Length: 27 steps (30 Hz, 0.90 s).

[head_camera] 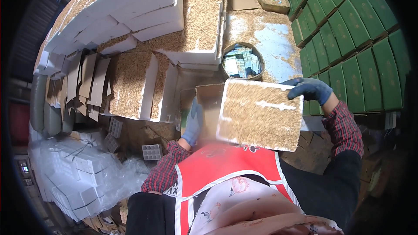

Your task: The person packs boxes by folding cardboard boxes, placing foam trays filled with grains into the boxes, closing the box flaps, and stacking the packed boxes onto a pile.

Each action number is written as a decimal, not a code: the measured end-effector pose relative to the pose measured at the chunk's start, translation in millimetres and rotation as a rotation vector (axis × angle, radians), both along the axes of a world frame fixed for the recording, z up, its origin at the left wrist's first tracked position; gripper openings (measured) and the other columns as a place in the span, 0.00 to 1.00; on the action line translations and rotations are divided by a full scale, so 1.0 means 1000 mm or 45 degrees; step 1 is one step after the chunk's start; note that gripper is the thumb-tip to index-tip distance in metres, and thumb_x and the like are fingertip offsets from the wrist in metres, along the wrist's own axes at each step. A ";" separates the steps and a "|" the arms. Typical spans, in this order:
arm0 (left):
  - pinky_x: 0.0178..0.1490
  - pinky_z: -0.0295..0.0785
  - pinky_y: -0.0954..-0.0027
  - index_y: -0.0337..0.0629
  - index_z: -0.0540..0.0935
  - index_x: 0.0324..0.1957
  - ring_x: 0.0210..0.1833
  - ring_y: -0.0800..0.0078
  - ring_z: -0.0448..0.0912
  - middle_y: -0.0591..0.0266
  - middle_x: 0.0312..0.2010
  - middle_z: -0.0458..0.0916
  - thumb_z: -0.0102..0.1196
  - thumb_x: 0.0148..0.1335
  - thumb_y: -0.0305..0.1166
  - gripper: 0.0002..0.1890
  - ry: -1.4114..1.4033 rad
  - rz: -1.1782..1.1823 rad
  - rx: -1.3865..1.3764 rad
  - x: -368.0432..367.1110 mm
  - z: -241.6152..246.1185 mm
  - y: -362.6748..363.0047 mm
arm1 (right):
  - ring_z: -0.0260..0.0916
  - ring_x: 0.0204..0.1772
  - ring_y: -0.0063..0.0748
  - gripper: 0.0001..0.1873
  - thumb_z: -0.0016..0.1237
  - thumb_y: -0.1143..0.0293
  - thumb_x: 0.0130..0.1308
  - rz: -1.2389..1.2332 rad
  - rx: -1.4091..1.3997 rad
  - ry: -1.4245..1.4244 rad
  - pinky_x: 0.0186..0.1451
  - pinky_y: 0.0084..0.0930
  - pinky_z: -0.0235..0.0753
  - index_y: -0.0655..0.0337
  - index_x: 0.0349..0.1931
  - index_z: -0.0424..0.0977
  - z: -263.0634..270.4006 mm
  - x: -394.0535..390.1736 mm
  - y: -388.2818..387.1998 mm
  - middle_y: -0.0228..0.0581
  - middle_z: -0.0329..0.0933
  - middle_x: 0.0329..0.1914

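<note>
My right hand (308, 90), in a blue-grey work glove, grips the top right corner of a white foam block or tray (261, 114) whose upper face is covered with tan husks or shavings. My left hand (193, 120), gloved too, is held flat against the side of an open cardboard box (209, 96) just left of that block. The block hides part of the box. Behind it stands a round tub (261, 57) holding flat packets with a blue-green look.
Green boxes (352, 71) are stacked at the right. Husk-covered white foam blocks (156, 16) fill the upper left, with cardboard sheets (98, 81) leaning beside them. Plastic-wrapped white foam pieces (78, 169) lie lower left. A shallow husk-filled container (273, 6) sits at the back.
</note>
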<state>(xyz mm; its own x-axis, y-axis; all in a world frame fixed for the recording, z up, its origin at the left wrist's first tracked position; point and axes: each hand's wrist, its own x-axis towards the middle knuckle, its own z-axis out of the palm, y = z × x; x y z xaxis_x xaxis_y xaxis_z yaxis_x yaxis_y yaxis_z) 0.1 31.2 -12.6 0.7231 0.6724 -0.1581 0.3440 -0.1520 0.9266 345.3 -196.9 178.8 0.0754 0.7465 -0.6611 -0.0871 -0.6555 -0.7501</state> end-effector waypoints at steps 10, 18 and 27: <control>0.64 0.64 0.54 0.41 0.56 0.70 0.62 0.42 0.69 0.39 0.62 0.68 0.39 0.72 0.43 0.29 0.185 -0.174 0.469 -0.005 0.030 -0.010 | 0.77 0.29 0.28 0.20 0.57 0.61 0.61 0.285 -0.222 -0.125 0.31 0.26 0.83 0.63 0.50 0.77 -0.035 -0.051 0.075 0.41 0.78 0.36; 0.59 0.69 0.54 0.42 0.63 0.67 0.57 0.45 0.74 0.40 0.54 0.75 0.47 0.65 0.38 0.29 0.280 -0.146 0.502 -0.001 0.008 0.024 | 0.79 0.30 0.44 0.10 0.58 0.65 0.49 0.982 0.645 -1.828 0.31 0.37 0.76 0.63 0.27 0.79 -0.148 -0.070 0.097 0.47 0.80 0.26; 0.69 0.61 0.61 0.36 0.60 0.68 0.66 0.49 0.67 0.39 0.64 0.65 0.47 0.67 0.46 0.33 0.344 -0.195 0.297 -0.004 0.004 0.004 | 0.81 0.33 0.45 0.09 0.52 0.67 0.55 1.513 -0.716 -2.118 0.23 0.55 0.75 0.53 0.32 0.86 -0.238 -0.145 0.114 0.44 0.84 0.31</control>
<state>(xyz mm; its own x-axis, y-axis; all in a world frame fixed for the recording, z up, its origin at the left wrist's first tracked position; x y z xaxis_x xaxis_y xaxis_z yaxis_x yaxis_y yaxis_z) -3.8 35.7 -8.6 0.7713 0.5999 -0.2125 0.5278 -0.4164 0.7403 200.5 -83.4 -58.7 0.4403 0.6626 -0.6059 0.8134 -0.0087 0.5816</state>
